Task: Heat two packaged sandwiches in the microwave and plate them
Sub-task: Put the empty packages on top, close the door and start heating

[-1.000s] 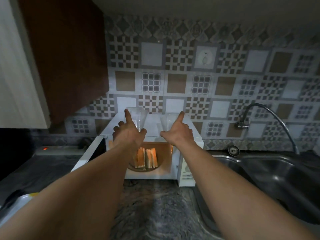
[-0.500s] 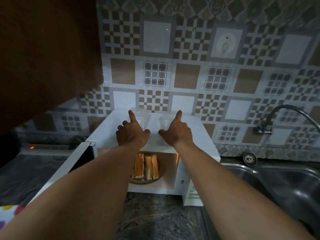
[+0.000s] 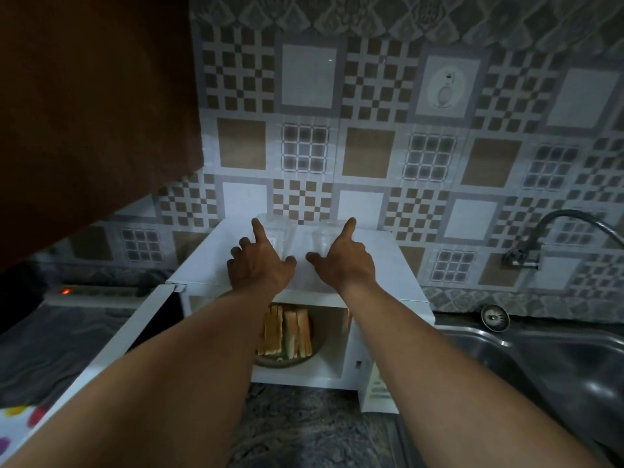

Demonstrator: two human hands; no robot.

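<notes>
Left hand [image 3: 261,265] and right hand [image 3: 344,261], grips pinching empty packs [image 3: 280,236], now set them atop the microwave [image 3: 398,265]; sandwiches [image 3: 287,332] sit inside

Dim, bluish room light falls flat on the tiled wall [image 3: 371,130]. A warm glow inside the open microwave [image 3: 388,265] lights the sandwiches [image 3: 287,332]. The cupboard [image 3: 84,113] at far left and the near surface [image 3: 304,427] sink into shadow. Soft glints show on the sink [image 3: 557,366]. Wide-angle bending curves the edges

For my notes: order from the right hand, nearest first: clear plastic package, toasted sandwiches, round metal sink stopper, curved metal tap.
1. Clear plastic package, at the right hand
2. Toasted sandwiches, below, inside microwave
3. Round metal sink stopper, right
4. Curved metal tap, far right
</notes>
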